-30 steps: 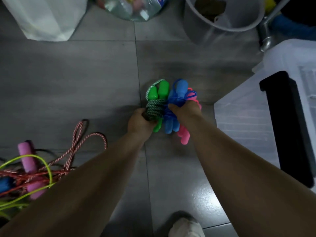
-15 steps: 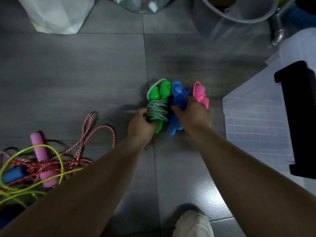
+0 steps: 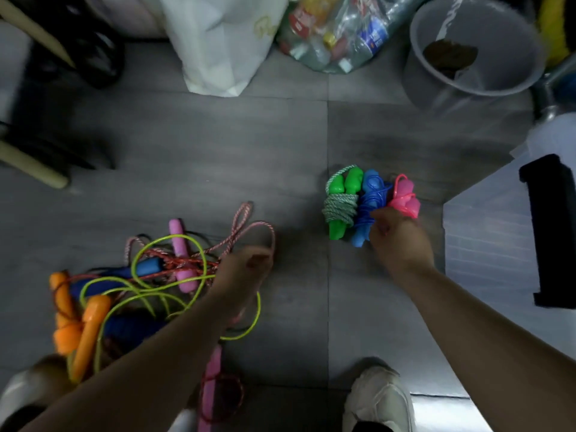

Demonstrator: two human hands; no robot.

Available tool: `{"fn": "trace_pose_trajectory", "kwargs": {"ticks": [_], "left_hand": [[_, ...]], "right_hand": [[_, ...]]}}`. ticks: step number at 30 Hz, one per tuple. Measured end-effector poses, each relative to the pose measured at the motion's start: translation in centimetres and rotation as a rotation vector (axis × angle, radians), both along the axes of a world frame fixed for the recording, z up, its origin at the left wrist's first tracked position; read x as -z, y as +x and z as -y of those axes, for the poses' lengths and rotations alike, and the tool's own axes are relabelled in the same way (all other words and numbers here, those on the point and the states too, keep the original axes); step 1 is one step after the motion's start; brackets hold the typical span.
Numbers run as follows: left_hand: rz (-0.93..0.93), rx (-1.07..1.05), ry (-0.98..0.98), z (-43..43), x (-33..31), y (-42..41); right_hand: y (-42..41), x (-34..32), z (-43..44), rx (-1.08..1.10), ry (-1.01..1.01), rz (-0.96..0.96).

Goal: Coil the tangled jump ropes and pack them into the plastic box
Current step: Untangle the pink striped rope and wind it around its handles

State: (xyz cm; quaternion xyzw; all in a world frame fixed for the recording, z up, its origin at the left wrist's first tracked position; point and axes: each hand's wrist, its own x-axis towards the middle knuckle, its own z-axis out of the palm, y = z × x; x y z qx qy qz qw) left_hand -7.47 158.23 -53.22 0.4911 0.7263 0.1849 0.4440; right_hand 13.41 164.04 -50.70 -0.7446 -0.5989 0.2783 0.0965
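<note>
Judging by how things lie on the grey tiled floor, the job is partway through. Three ropes are already wound into tight bundles and stand side by side: a green-handled rope wrapped in green-and-white braided cord, a blue-handled rope bound in blue plastic cord, and a pink-handled rope with pink cord. None of them is in the clear plastic box yet; it sits just to their right with a black latch handle on its side, and its inside is not visible.

The right hand rests on the near ends of the blue and pink bundles, fingers curled against them; whether it truly grips them I cannot tell. The left hand is over the edge of the tangled heap, loosely curled near a red-and-white braided loop, with no clear hold visible.

That heap is what remains: a yellow-green cord, pink handles, orange handles and dark blue handles, all crossed over one another. These must be separated, coiled, and then everything packed.
</note>
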Motion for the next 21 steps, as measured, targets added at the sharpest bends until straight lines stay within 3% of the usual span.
{"fn": "trace_pose_trajectory", "kwargs": {"ticks": [4, 7, 9, 12, 16, 19, 21], "left_hand": [[-0.133, -0.168, -0.154, 5.7, -1.7, -6.4], [-0.207, -0.288, -0.215, 8.8, -2.2, -10.0], [-0.222, -0.402, -0.231, 10.2, -2.4, -11.6], [-0.221, -0.471, -0.273, 12.8, -2.1, -12.8], [-0.133, -0.444, -0.385, 15.0, 0.0, -12.4], [-0.037, -0.478, -0.358, 15.4, 1.4, -12.3], [-0.105, -0.446, -0.311, 16.2, 3.1, -13.2]], "right_hand": [[-4.6, -4.0, 3.1, -0.250, -0.005, -0.177], [-8.3, -6.3, 5.0, -0.628, -0.169, -0.073], [-10.5, -6.9, 5.6, -0.723, -0.248, -0.008], [-13.3, -5.4, 6.5, -0.702, -0.331, 0.026], [-17.2, -0.1, 10.9, -0.648, -0.604, 0.055], [-19.9, 3.5, 15.2, -0.442, -0.722, -0.047], [-21.3, 5.4, 17.3, -0.281, -0.745, -0.052]]}}
